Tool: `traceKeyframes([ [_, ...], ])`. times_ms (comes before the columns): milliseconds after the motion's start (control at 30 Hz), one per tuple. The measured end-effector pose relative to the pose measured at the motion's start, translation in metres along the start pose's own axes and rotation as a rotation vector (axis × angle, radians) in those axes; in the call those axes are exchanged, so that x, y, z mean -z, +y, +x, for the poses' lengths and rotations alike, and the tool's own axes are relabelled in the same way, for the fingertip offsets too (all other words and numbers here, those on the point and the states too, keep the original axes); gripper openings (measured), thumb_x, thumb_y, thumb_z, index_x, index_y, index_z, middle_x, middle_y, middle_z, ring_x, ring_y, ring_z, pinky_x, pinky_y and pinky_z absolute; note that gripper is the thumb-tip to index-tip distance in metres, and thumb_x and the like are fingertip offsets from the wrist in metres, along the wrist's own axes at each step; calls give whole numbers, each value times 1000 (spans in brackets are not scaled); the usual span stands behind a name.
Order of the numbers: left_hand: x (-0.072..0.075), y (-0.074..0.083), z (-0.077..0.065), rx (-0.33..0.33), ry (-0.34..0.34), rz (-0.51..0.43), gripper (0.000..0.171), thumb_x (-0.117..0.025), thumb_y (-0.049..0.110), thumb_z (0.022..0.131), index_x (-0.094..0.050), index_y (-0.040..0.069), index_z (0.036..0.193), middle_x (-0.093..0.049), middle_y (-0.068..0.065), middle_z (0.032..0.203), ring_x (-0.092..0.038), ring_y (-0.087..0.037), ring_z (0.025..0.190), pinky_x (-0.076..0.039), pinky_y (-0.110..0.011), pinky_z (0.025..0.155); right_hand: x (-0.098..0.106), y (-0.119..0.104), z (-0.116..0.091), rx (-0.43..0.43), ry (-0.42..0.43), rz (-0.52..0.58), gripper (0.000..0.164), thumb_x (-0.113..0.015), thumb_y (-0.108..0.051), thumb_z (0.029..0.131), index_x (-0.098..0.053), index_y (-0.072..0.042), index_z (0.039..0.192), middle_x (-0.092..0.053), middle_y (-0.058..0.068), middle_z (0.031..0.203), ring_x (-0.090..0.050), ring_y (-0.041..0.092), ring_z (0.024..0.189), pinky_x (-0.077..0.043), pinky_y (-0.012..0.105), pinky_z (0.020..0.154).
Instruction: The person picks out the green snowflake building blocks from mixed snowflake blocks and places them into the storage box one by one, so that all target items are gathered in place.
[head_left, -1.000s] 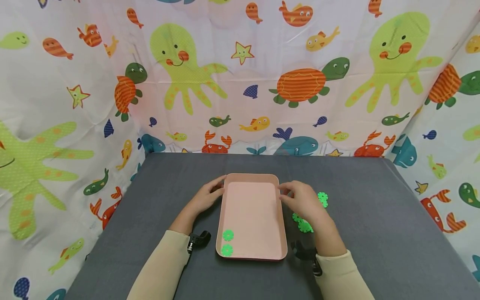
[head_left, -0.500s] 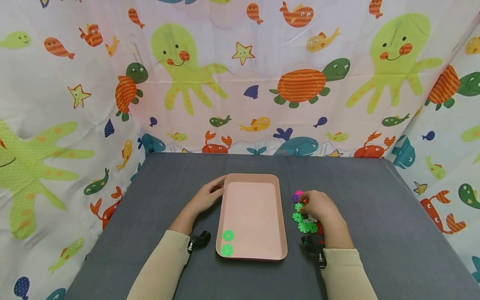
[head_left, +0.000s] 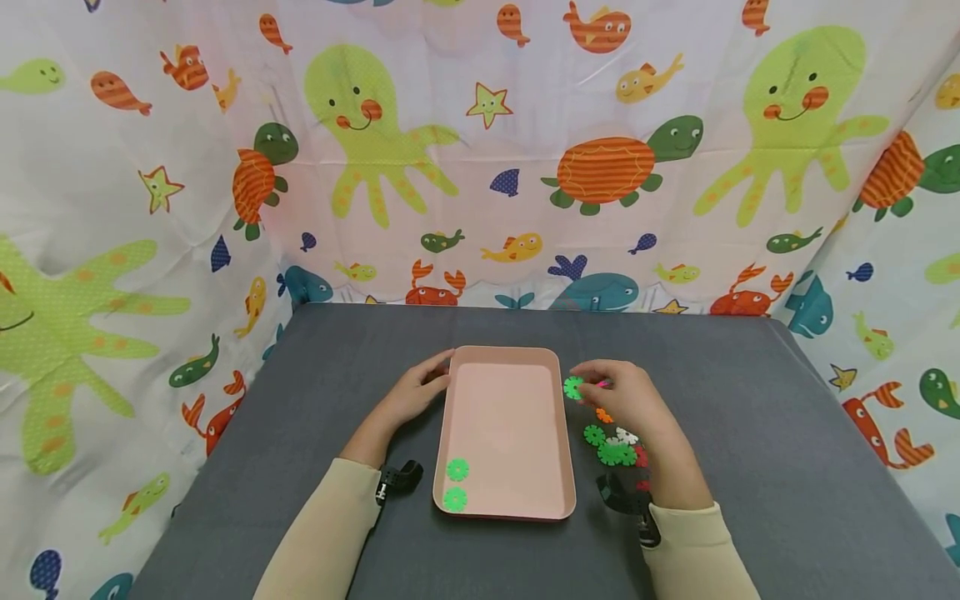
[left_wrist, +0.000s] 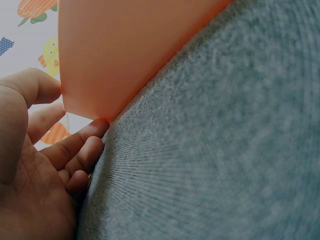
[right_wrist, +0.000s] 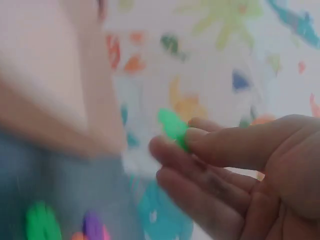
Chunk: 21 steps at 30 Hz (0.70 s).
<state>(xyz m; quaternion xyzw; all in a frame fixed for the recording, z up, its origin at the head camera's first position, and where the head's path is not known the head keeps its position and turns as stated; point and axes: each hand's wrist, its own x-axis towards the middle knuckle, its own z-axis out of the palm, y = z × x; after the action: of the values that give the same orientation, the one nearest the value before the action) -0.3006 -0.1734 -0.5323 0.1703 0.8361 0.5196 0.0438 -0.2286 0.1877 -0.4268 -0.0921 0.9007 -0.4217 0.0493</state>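
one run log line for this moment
right hand: pinches green notched disc | left hand: touches pink tray | inside tray: two green notched discs | beside tray: multicoloured pieces

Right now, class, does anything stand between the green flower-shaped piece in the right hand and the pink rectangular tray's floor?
Only the right wall of the pink rectangular tray. In the head view, the right hand pinches the green flower-shaped piece just outside it; no other piece shows between.
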Motion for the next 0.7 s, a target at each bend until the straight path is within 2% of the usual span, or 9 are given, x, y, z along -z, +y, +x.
traceKeyframes([
  [100,0,0,1,-9,-14,1,53,-58,12,106,-43,2,155,-61,-28,130,-58,-39,115,-44,-54,98,-14,-16,-1,45,-57,134,32,-67,-4,98,-69,-1,130,-69,16,114,-72,32,94,-58,44,81],
  [233,3,21,-6,-22,-36,18,52,-56,7,106,-41,-5,154,-60,-32,129,-59,-41,114,-45,-51,98,-45,-34,-2,90,-178,220,35,-71,-1,95,-70,-2,129,-68,13,113,-72,32,95,-57,43,82],
  [267,3,22,-6,-18,-38,23,52,-56,7,105,-41,-6,153,-60,-33,128,-59,-41,113,-45,-50,97,-55,-38,-2,100,-196,224,34,-71,0,94,-72,-3,128,-69,12,113,-72,31,93,-57,41,82],
  [333,2,22,-7,-21,-38,24,52,-56,6,105,-41,-6,153,-61,-32,126,-59,-40,110,-46,-49,95,-77,-44,-3,120,-207,191,32,-72,1,92,-74,-3,124,-71,10,109,-72,26,89,-57,38,79],
  [467,-2,0,0,-14,-26,17,52,-56,9,106,-41,-2,155,-61,-30,127,-59,-39,110,-46,-51,95,-118,-52,-4,147,-168,63,31,-72,4,89,-76,-1,119,-73,7,102,-69,19,83,-56,33,73],
  [567,-1,0,0,-16,-10,6,52,-58,11,106,-43,1,155,-62,-27,127,-59,-38,111,-46,-52,96,-140,-55,-3,145,-109,-55,30,-73,3,87,-77,-1,116,-75,6,99,-68,18,83,-55,34,73],
  [700,1,1,-1,-9,-5,8,51,-59,14,105,-46,4,154,-63,-23,125,-60,-34,110,-46,-51,97,-158,-56,1,131,-29,-213,27,-78,-2,86,-79,-4,113,-75,4,95,-67,17,86,-54,37,77],
])
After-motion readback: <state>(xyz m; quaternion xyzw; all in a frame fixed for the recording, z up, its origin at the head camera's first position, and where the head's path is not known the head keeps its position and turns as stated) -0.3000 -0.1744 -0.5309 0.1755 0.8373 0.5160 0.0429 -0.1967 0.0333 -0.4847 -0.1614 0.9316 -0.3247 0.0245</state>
